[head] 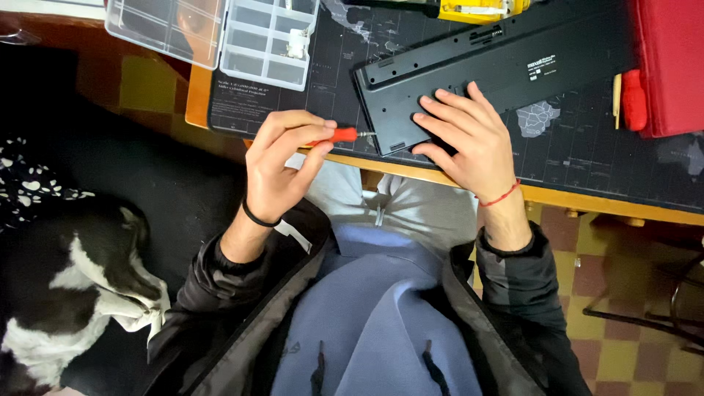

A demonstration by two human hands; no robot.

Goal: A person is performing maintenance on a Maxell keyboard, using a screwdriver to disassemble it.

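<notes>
One head-worn camera looks steeply down from above the person's chest, facing the desk edge [440, 176] toward 12 o'clock. It sits close: lap fills 6 o'clock, floor [623, 352] shows at 4 o'clock.

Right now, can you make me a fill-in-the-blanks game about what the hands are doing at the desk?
1. The left hand pinches a small ____ with a red handle.
2. The right hand lies flat on the black ____, which is turned back side up.
3. A thin red ____ circles the right wrist.
4. A black-and-white ____ lies on the floor to the left.

Missing words: screwdriver; keyboard; string; animal
</notes>
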